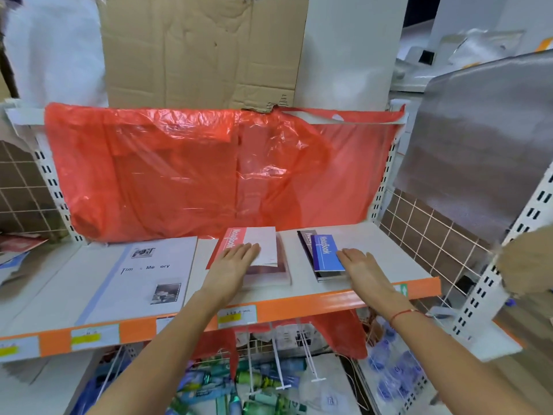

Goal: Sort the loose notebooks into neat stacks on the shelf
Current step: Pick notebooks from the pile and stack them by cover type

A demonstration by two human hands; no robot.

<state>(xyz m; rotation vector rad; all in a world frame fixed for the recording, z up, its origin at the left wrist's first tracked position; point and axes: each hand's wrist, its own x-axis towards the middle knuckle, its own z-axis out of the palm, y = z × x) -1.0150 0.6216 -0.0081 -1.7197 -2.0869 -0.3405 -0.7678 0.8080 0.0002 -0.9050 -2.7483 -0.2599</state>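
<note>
Looks well along. Two small stacks on the shelf (374, 235), near its middle and toward the front edge: a red stack (254, 259) topped by a red-and-white notebook lying a little askew, and, well apart to its right, a blue stack (321, 256) with a blue notebook over darker ones. Left hand (233, 262) flat, fingers straight, pressing on the red stack. Right hand (363, 265) flat too, fingers straight, touching the blue stack's right edge, gripping nothing. Toward the shelf's left end, a big white album (140, 274) lying alone. At the far left edge, a few more loose covers (18, 250), jumbled, partly out of view. Probably left to do: squaring both stacks, the red one most, and gathering the loose ones at the left.
</note>
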